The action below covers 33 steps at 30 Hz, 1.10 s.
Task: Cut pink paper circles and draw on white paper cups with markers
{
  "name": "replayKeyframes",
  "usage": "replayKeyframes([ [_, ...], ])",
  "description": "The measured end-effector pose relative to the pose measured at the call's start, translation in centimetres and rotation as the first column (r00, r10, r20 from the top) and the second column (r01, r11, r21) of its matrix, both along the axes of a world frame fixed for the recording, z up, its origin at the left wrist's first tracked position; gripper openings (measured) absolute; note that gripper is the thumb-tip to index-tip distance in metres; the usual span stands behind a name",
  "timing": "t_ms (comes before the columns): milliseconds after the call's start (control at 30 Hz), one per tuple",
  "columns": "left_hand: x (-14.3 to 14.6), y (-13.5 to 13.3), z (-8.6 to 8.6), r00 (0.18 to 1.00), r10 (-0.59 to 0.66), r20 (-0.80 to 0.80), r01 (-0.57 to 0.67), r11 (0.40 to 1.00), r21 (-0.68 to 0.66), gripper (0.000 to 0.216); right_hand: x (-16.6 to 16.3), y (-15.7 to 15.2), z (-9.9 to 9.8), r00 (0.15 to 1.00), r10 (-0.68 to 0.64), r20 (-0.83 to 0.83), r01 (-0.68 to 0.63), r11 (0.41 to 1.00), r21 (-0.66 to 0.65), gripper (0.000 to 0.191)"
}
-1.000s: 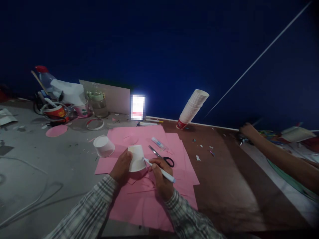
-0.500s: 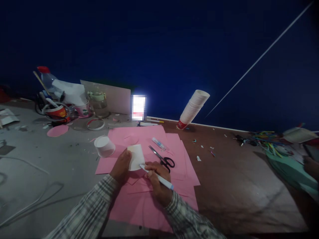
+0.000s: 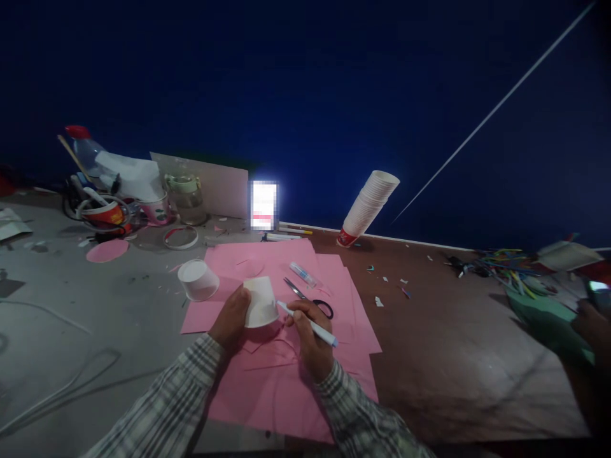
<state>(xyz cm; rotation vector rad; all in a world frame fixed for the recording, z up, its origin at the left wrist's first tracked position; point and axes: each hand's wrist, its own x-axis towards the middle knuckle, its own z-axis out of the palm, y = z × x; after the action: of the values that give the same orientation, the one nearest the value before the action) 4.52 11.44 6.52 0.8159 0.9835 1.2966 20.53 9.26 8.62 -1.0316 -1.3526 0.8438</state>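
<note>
My left hand point(image 3: 232, 316) is closed on the left side of a white paper cup point(image 3: 261, 304), which is tipped with its wide rim toward me. A white marker with a light blue end point(image 3: 321, 332) is pinched in my right hand point(image 3: 312, 337), its tip close by the cup's right side; whether it touches I cannot tell. Beyond my right hand lie black-handled scissors point(image 3: 323, 309), partly covered by the hand. A clear glue tube point(image 3: 302, 274) rests on the pink paper sheets point(image 3: 286, 407) under my hands. Another white paper cup point(image 3: 198, 280) stands upside down to the left.
A tall leaning stack of paper cups point(image 3: 367, 208) is against the blue wall. At the back left are a jar point(image 3: 185, 200), a red cup of tools point(image 3: 105, 217) and a tape ring point(image 3: 181, 238). Wires point(image 3: 515, 267) and another person's hand point(image 3: 592, 324) are at the right.
My right hand has shifted slightly up and right, moving the marker tip higher along the cup's side. At the far right, the other person's hand now shows a lit device.
</note>
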Motion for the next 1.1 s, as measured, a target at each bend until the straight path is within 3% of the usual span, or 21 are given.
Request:
replayKeyframes([
  [267,-0.1,0.0,0.0,1.0,-0.004,0.023,0.004,1.0,0.003,0.054,-0.1,-0.1,-0.1,0.999,0.024,0.026,-0.025,1.0,0.018,0.019],
  [633,-0.2,0.3,0.4,0.993,0.099,-0.065,-0.099,0.995,0.004,0.057,-0.2,-1.1,0.0,0.99,0.132,0.057,-0.133,0.991,0.027,0.022],
  [933,-0.1,0.4,0.9,0.992,0.108,-0.067,-0.107,0.994,0.018,0.058,-0.6,-1.5,0.8,0.984,0.158,0.083,-0.173,0.962,0.212,0.017],
  [1100,-0.1,0.2,1.0,0.995,0.083,-0.054,-0.082,0.997,0.013,0.06,0.1,-0.8,0.5,0.997,0.071,0.009,-0.072,0.994,0.078,0.018],
])
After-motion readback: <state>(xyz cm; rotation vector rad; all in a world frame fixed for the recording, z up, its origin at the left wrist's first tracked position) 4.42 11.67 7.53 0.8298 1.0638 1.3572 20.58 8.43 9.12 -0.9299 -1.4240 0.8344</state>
